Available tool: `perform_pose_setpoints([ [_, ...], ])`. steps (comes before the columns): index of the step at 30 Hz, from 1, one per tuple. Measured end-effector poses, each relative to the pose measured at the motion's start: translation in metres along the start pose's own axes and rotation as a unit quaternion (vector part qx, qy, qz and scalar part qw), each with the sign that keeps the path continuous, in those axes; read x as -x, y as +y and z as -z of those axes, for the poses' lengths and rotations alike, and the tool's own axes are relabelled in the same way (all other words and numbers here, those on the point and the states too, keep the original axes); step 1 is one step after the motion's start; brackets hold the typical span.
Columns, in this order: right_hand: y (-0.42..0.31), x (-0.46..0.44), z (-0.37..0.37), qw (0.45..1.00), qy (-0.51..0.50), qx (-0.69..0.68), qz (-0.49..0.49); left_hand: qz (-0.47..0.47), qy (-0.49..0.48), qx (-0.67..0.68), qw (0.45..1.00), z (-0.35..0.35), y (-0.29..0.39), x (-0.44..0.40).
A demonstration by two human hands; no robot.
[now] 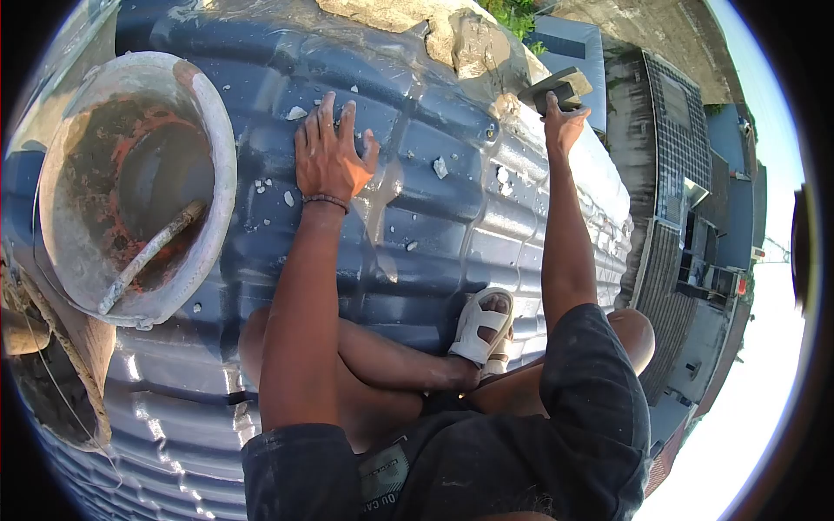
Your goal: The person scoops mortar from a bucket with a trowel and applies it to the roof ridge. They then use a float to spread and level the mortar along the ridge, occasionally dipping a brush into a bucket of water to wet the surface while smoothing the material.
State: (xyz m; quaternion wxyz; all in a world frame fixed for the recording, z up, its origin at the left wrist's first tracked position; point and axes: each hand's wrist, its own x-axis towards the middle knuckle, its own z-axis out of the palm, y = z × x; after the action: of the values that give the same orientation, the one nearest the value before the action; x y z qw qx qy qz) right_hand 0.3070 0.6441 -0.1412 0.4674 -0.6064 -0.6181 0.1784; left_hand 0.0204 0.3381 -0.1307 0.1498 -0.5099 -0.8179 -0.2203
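My left hand [334,161] rests with fingers spread on the dark blue corrugated roof sheet [426,208], a cord around its wrist. Held in my right hand [565,128] is a plastering trowel [556,89] with a flat blade, at the edge of the mortar ridge [478,48]. The fingers partly hide its handle. Left of my left hand stands a mortar-crusted bucket [221,130]. Grey wet mortar [165,174] lies inside it, and a crusted stick [152,256] leans against the inner wall.
Small mortar crumbs [440,167] are scattered over the ridged sheet. A worn wooden-looking piece [82,382] lies at lower left. My sandalled foot [482,326] is tucked beneath me. Beyond the roof edge at right are lower buildings [678,200] and a drop.
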Motion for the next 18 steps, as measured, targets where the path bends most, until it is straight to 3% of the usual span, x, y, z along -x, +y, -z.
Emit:
perform_pose_setpoints([
  [5,0.033,0.02,-0.015,0.973,-0.059,0.221,0.033,-0.01,0.002,-0.004,1.0,-0.001,0.0,0.0],
  [7,0.017,0.019,-0.019,0.98,-0.083,0.183,0.009,-0.003,0.001,-0.002,1.0,0.0,-0.001,0.001],
  [9,0.01,0.016,-0.025,0.977,-0.048,0.206,0.013,-0.003,-0.002,0.003,1.0,0.0,-0.001,0.002],
  [11,0.008,0.008,-0.025,0.992,0.039,0.118,0.017,0.0,-0.004,0.008,1.0,-0.001,-0.001,0.0],
  [15,-0.005,0.003,-0.003,0.996,0.06,0.057,0.024,-0.009,0.007,0.003,1.0,-0.002,-0.002,0.002],
  [18,0.011,0.017,-0.004,0.99,-0.034,0.134,-0.006,-0.003,0.003,0.004,1.0,0.0,0.0,0.001],
])
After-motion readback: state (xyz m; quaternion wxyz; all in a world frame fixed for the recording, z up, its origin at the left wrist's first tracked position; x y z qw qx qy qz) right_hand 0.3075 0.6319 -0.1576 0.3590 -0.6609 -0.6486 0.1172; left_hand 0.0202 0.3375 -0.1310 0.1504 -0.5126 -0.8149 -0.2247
